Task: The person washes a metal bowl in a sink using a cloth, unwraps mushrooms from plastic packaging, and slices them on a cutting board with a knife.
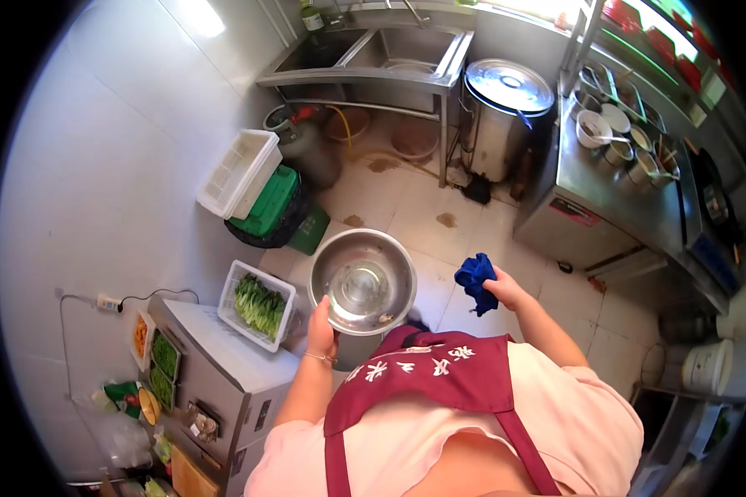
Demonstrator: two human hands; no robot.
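Note:
My left hand (322,327) grips the near-left rim of a wide stainless steel bowl (363,277), tilted so that its inside faces up to me. A small brownish bit lies in the bowl near its lower right rim. Held out to the right, my right hand (507,290) is closed around a crumpled dark blue cloth (477,284). Left of the bowl stands a white plastic basket (285,331) with leafy greens (259,305) in it. Bowl and cloth are apart.
A steel double sink (406,54) stands at the back, beside a large lidded steel pot (497,116). A green bin (269,203) carries a white crate (236,170). On the right, a steel counter (593,178) holds several bowls and containers. Stains mark the tiled floor (398,195).

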